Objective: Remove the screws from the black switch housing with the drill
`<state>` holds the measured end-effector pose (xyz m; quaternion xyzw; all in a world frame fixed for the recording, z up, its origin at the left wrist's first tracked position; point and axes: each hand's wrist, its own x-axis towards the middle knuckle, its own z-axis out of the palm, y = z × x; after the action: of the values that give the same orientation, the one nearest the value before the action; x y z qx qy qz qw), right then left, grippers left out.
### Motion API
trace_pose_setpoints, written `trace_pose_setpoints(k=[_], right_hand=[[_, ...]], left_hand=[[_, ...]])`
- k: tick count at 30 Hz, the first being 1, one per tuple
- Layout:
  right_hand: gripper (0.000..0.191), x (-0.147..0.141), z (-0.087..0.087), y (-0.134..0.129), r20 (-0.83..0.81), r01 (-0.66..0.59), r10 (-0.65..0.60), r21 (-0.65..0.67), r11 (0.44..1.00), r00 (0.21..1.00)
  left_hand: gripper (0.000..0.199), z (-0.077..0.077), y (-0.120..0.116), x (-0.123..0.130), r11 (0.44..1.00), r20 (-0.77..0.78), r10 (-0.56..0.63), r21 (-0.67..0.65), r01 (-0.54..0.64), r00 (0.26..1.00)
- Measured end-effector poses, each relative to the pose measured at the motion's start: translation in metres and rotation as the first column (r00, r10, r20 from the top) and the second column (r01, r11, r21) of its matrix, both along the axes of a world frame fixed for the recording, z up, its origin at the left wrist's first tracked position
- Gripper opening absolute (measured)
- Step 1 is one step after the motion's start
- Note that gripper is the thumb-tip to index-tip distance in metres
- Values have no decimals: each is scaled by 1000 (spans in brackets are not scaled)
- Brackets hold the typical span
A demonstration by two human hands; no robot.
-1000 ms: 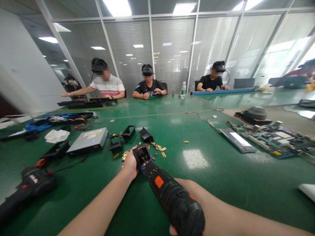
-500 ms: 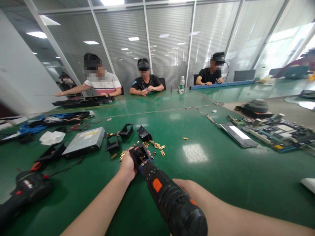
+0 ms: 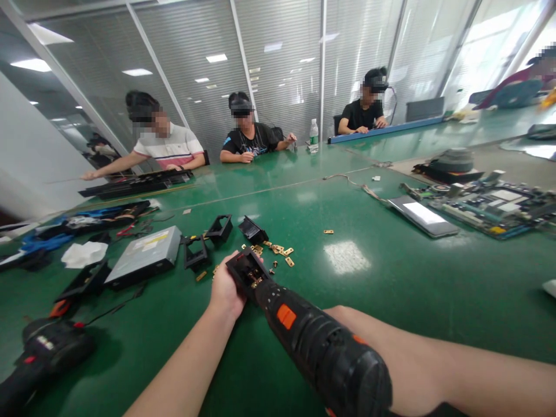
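Observation:
My left hand (image 3: 226,288) is closed round a black plastic housing (image 3: 237,265), a hollow box with brass-coloured parts inside. In my right hand (image 3: 343,315), mostly hidden behind the tool, is a black and orange cordless screwdriver (image 3: 310,336). Its front end points into the housing's open side; the bit's exact contact cannot be made out. Just beyond the housing lie loose brass plates (image 3: 278,249) and a few small screws (image 3: 273,266). Three similar black housings (image 3: 196,255) stand on the green table behind my left hand.
A silver disc drive (image 3: 145,255) and a second power tool (image 3: 47,347) lie to the left. On the right are a flat grey module (image 3: 421,215) and a circuit board (image 3: 499,202). Several co-workers (image 3: 249,136) sit across the green table (image 3: 278,197).
My view has turned and tilted slightly. The screwdriver now lies at a flatter angle, its rear end further right, still at the housing. Across the table, a co-worker's hand has reached toward a small object.

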<state>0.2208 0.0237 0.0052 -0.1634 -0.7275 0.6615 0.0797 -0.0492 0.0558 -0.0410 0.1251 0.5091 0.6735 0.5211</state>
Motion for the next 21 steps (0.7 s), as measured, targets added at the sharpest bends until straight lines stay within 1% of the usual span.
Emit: trace_pose_setpoints(k=[3, 5, 8, 11, 13, 16, 21], right_hand=[[24, 0, -1, 5, -45, -51, 51, -2, 999, 998], [23, 0, -1, 8, -54, -95, 93, -32, 995, 994], [22, 2, -2, 8, -26, -144, 142, -178, 973, 990], [23, 4, -4, 6, 2, -105, 111, -306, 946, 994], [25, 6, -4, 5, 17, -73, 83, -337, 939, 996], [28, 6, -4, 9, 49, -94, 121, -376, 922, 991], [50, 6, -6, 15, 86, -17, 67, -491, 871, 994]], left_hand=[[40, 2, -1, 1, 1000, 0, -14, 14, 14, 1000], [39, 2, -2, 1, 999, 0, -40, 32, 40, 999], [36, 3, -4, 0, 994, 9, -89, 67, 89, 996], [36, 3, -4, -1, 989, 22, -121, 89, 119, 992], [38, 3, -4, -1, 987, 22, -138, 82, 136, 990], [40, 0, -1, -3, 986, 14, -156, 57, 155, 988], [30, -4, 2, -2, 993, 0, -113, 30, 113, 994]])
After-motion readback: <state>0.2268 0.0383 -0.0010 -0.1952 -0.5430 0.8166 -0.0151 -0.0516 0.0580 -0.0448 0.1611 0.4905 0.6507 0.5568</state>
